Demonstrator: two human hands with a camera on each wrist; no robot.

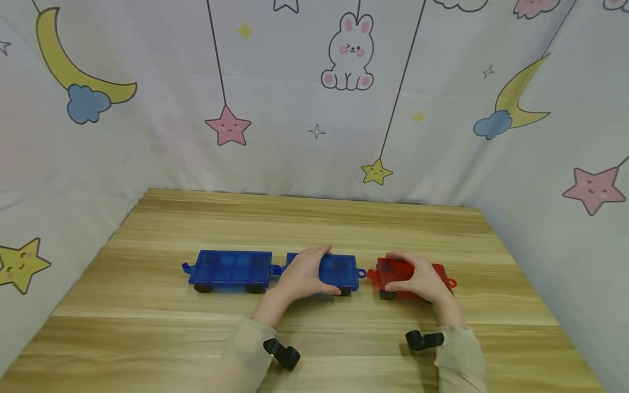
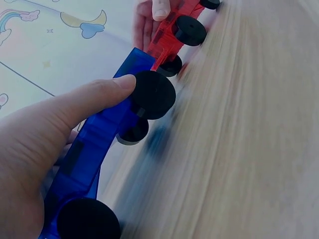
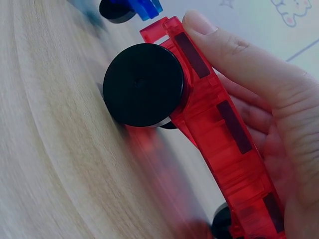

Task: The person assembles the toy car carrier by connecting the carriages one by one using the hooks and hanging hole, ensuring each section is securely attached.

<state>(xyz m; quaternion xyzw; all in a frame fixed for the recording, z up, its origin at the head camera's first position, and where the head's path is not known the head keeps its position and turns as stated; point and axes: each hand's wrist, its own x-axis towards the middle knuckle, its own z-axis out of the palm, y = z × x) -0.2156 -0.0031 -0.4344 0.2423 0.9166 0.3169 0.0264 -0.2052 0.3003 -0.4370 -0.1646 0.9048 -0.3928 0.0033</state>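
Note:
My left hand (image 1: 303, 275) grips a see-through blue toy train car (image 1: 342, 269) across its width, fingers over the far side and thumb on the near side. In the left wrist view the thumb lies along its side by a black wheel (image 2: 153, 94). My right hand (image 1: 426, 279) holds a see-through red toy train car (image 3: 227, 134) the same way. The red car's hook (image 1: 372, 274) sits right beside the blue car's ring (image 1: 362, 273). Behind the left hand, a second blue car (image 1: 231, 267) stands in line, its ring end meeting the held blue car's hook.
The cars form a row across a wood-grain table (image 1: 314, 224). White cloth walls (image 1: 295, 158) printed with stars, moons and a rabbit enclose the back and both sides. Each sleeve carries a small black wrist camera (image 1: 282, 353).

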